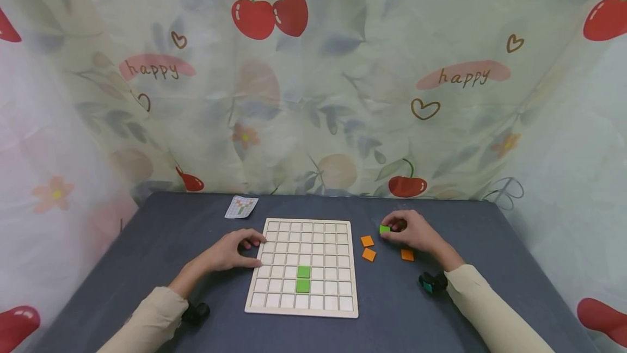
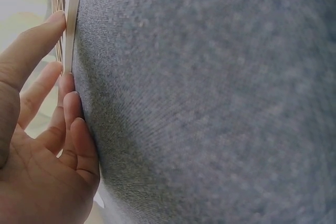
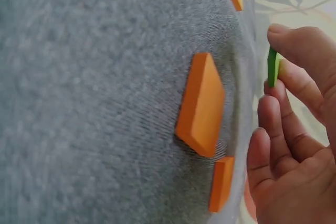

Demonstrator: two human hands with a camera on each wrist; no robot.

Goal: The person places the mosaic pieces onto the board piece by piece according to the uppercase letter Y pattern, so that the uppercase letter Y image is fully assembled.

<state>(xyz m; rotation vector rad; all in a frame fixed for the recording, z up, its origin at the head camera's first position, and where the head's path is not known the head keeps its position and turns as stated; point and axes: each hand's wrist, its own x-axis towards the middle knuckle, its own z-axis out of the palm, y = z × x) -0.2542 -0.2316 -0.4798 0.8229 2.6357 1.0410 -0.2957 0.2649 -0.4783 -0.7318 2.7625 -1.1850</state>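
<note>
A pale gridded board lies on the table, with one green tile directly above another green tile in its lower middle cells. At the board's left edge rests my left hand, thumb and fingertips spread along the rim. The left wrist view shows the thumb right at the board's side. To the right of the board, my right hand pinches a green square tile between thumb and fingertips, above the table.
Three orange tiles lie right of the board: an upper one, a lower one, and another below my right hand. A small card with a coloured grid pattern lies at the back left. A patterned curtain stands behind the table.
</note>
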